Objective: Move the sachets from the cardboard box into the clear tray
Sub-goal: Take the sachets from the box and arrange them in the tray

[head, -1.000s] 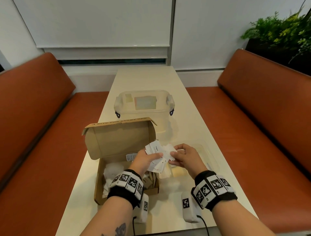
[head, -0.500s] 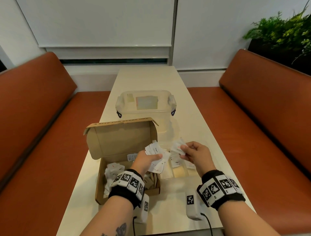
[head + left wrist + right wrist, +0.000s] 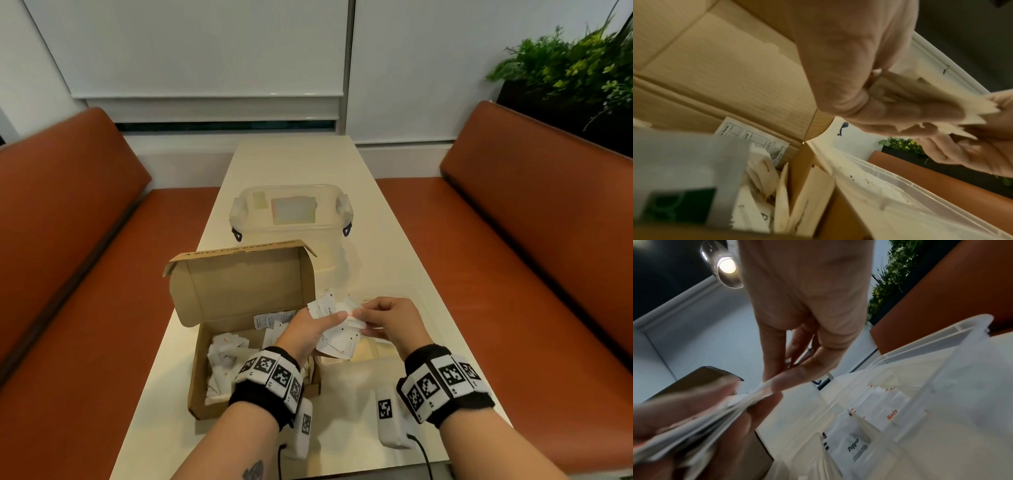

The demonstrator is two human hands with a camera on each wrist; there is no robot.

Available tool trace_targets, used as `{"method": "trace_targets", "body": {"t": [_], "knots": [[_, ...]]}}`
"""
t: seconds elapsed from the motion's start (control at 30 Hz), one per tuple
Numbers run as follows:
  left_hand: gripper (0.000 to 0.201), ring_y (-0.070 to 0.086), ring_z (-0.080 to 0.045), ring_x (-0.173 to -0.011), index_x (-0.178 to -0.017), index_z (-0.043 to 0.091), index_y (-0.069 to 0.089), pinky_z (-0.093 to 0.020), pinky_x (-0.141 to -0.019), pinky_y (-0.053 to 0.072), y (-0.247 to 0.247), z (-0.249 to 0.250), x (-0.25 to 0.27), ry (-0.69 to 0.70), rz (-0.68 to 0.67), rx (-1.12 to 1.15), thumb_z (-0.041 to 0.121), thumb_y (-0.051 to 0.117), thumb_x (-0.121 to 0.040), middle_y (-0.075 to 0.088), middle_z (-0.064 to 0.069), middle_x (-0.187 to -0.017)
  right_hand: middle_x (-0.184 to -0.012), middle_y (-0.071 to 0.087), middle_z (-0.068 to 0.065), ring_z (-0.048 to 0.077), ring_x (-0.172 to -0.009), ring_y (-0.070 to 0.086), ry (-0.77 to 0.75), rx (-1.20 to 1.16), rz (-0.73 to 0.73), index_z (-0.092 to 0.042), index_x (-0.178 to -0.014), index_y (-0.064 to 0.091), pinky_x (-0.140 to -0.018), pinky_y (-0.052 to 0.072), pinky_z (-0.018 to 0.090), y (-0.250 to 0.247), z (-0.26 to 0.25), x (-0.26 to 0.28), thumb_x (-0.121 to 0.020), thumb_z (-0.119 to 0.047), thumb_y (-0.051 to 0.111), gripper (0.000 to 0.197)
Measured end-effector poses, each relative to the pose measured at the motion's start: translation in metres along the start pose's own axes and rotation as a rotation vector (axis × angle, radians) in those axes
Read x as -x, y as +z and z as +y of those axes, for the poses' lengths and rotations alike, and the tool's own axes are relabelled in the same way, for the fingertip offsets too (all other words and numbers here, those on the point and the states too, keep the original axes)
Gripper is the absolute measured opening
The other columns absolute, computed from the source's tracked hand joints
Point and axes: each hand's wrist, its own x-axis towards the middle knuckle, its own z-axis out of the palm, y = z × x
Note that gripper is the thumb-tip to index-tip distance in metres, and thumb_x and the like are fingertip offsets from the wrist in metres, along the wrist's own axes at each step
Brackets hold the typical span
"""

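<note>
Table [image 3: 294,161], long and cream, ran between two orange benches. On it the lidded clear tub [image 3: 291,219] stood beyond the cardboard box [image 3: 239,291], lid flap upright, loose sachets [image 3: 222,356] lying inside. The clear tray [image 3: 937,369] sat just right of the box; sachets marked Salt and Pepper already lay in its compartments. My left hand [image 3: 305,332] gripped a fanned stack of sachets [image 3: 337,337] above the tray's near-left part. My right hand [image 3: 387,322] pinched the stack's top sachet between thumb and fingertips.
</note>
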Motion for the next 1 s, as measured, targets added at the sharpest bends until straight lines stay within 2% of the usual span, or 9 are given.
{"method": "trace_targets", "body": {"t": [0.13, 0.23, 0.37, 0.5, 0.6, 0.7, 0.87, 0.93, 1.0], "knots": [[0.032, 0.066, -0.024, -0.094, -0.120, 0.007, 0.061, -0.031, -0.078, 0.052, 0.001, -0.003, -0.002, 0.013, 0.047, -0.023, 0.006, 0.063, -0.088, 0.068, -0.013, -0.113, -0.077, 0.069, 0.014, 0.018, -0.062, 0.063, 0.021, -0.033, 0.017, 0.000, -0.081, 0.071, -0.057, 0.056, 0.022, -0.004, 0.002, -0.001, -0.083, -0.004, 0.068, 0.006], [0.028, 0.066, -0.024, -0.094, -0.114, 0.008, 0.063, -0.032, -0.080, 0.052, 0.000, -0.003, -0.004, 0.013, 0.055, -0.034, 0.005, 0.064, -0.087, 0.068, -0.012, -0.111, -0.079, 0.071, 0.014, 0.017, -0.062, 0.066, 0.030, -0.061, 0.033, 0.001, -0.081, 0.070, -0.057, 0.057, 0.022, -0.009, 0.001, -0.002, -0.085, -0.003, 0.065, 0.008], [0.023, 0.067, -0.024, -0.097, -0.107, 0.014, 0.067, -0.036, -0.087, 0.052, 0.002, -0.006, -0.006, 0.032, 0.054, -0.047, 0.012, 0.069, -0.084, 0.071, -0.008, -0.107, -0.082, 0.070, 0.017, 0.022, -0.067, 0.069, 0.032, -0.030, 0.007, 0.001, -0.077, 0.068, -0.058, 0.059, 0.024, -0.007, 0.000, -0.001, -0.082, 0.002, 0.068, 0.005], [0.019, 0.067, -0.028, -0.099, -0.098, 0.015, 0.068, -0.042, -0.092, 0.051, 0.004, -0.008, -0.010, 0.036, 0.070, -0.055, 0.007, 0.071, -0.082, 0.071, -0.011, -0.107, -0.084, 0.071, 0.018, 0.024, -0.070, 0.068, 0.045, -0.008, 0.025, -0.003, -0.077, 0.068, -0.063, 0.060, 0.030, -0.006, 0.002, -0.001, -0.082, -0.002, 0.068, 0.006], [0.019, 0.067, -0.029, -0.100, -0.099, 0.012, 0.068, -0.044, -0.094, 0.051, 0.004, -0.007, -0.012, 0.019, 0.070, -0.074, 0.007, 0.072, -0.081, 0.071, -0.013, -0.107, -0.083, 0.072, 0.017, 0.026, -0.067, 0.068, 0.053, -0.034, 0.066, -0.003, -0.078, 0.068, -0.058, 0.058, 0.029, -0.007, 0.003, -0.002, -0.084, -0.003, 0.064, 0.008], [0.021, 0.067, -0.027, -0.099, -0.101, 0.011, 0.067, -0.041, -0.092, 0.052, 0.004, -0.007, -0.013, 0.010, 0.059, -0.112, 0.009, 0.073, -0.081, 0.071, -0.012, -0.106, -0.078, 0.071, 0.016, 0.024, -0.063, 0.069, 0.059, -0.044, 0.080, -0.002, -0.079, 0.066, -0.056, 0.057, 0.028, -0.008, 0.003, -0.005, -0.085, -0.002, 0.060, 0.009], [0.030, 0.066, -0.024, -0.102, -0.108, 0.007, 0.066, -0.038, -0.093, 0.051, 0.000, -0.008, -0.011, 0.028, 0.022, -0.218, 0.013, 0.074, -0.080, 0.070, -0.009, -0.108, -0.072, 0.067, 0.007, 0.015, -0.057, 0.064, 0.022, 0.097, -0.023, -0.006, -0.073, 0.060, -0.053, 0.052, 0.024, -0.015, -0.001, -0.007, -0.085, -0.005, 0.059, 0.012], [0.030, 0.066, -0.023, -0.101, -0.108, 0.007, 0.066, -0.036, -0.091, 0.052, -0.001, -0.008, -0.010, 0.040, 0.014, -0.250, 0.011, 0.074, -0.079, 0.070, -0.009, -0.108, -0.072, 0.065, 0.005, 0.015, -0.061, 0.061, -0.043, 0.181, 0.024, -0.008, -0.072, 0.060, -0.055, 0.050, 0.024, -0.017, -0.001, -0.009, -0.087, -0.005, 0.059, 0.015], [0.027, 0.066, -0.023, -0.101, -0.106, 0.008, 0.066, -0.035, -0.089, 0.051, -0.001, -0.009, -0.010, 0.040, 0.022, -0.264, 0.010, 0.074, -0.080, 0.070, -0.010, -0.109, -0.076, 0.064, 0.008, 0.018, -0.063, 0.060, -0.082, 0.218, 0.153, -0.007, -0.077, 0.059, -0.059, 0.052, 0.027, -0.018, 0.000, -0.013, -0.091, -0.007, 0.054, 0.014]]}}
